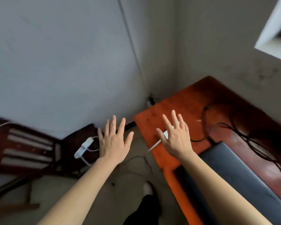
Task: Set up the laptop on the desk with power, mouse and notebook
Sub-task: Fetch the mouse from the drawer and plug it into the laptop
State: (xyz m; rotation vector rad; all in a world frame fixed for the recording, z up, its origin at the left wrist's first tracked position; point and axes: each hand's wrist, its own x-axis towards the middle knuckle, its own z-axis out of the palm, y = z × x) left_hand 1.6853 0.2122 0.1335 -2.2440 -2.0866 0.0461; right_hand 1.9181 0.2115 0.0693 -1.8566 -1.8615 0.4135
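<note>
- My left hand (113, 143) is stretched forward, palm down, its fingers (113, 125) spread wide and holding nothing; it hangs over the floor (136, 174) just off the left edge of the orange-brown wooden surface (183, 101).
- My right hand (175, 138) reaches out over the near-left part of that surface, its fingers (174, 118) likewise fanned apart and empty.
- A white power adapter (166, 134) lies on the surface partly hidden beneath my right hand; whether the palm touches it I cannot tell. Its white cable (154, 145) runs off the left edge.
- The closed dark grey laptop (243, 174) rests on the surface to the right of my right forearm, near the front edge.
- Black cables (243, 135) loop across the surface behind the laptop, toward the wall.
- A white power strip (83, 147) with white leads lies on the dark seat of a wooden chair (26, 148) left of my left hand.
- A thin dark cord (146, 161) trails over the floor between the chair and the surface.
- My dark trouser leg and pale shoe (147, 188) show at the bottom, on the floor.
- The view is tilted and blurred at its edges; a white window frame (272, 31) cuts the upper right corner.
</note>
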